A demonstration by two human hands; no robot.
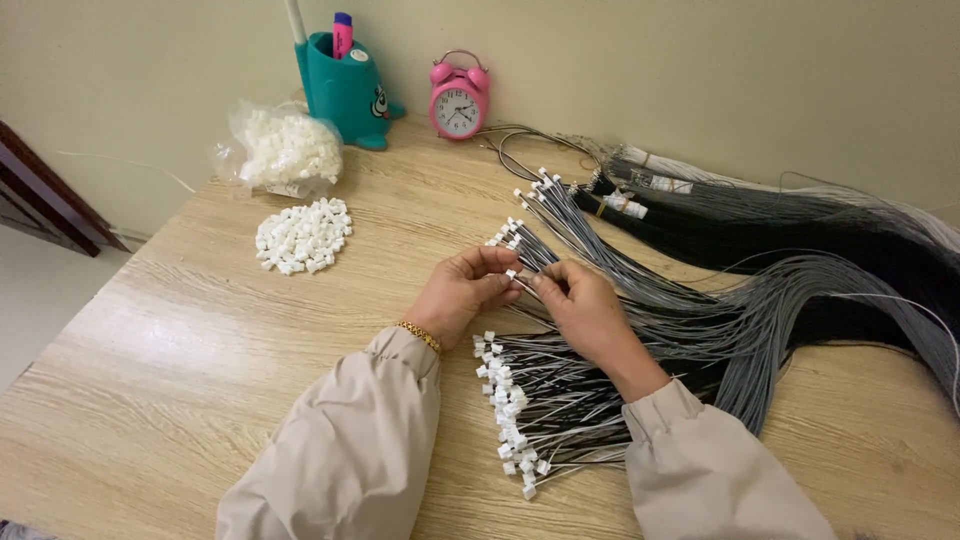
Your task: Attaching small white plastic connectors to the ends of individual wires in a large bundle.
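My left hand (462, 292) and my right hand (583, 305) meet over the middle of the wooden table (190, 360). Between their fingertips they pinch a small white plastic connector (512, 274) on the end of a thin grey wire. Just below my hands lies a fan of black and grey wires tipped with white connectors (510, 415). Another bunch of grey wires with connectors (535, 215) lies beyond my hands. A loose pile of white connectors (303, 236) sits to the left.
A clear bag of white connectors (282, 148) lies at the back left. A teal pen holder (347, 90) and a pink alarm clock (458, 99) stand against the wall. Long black and grey wire bundles (800, 250) cover the right side.
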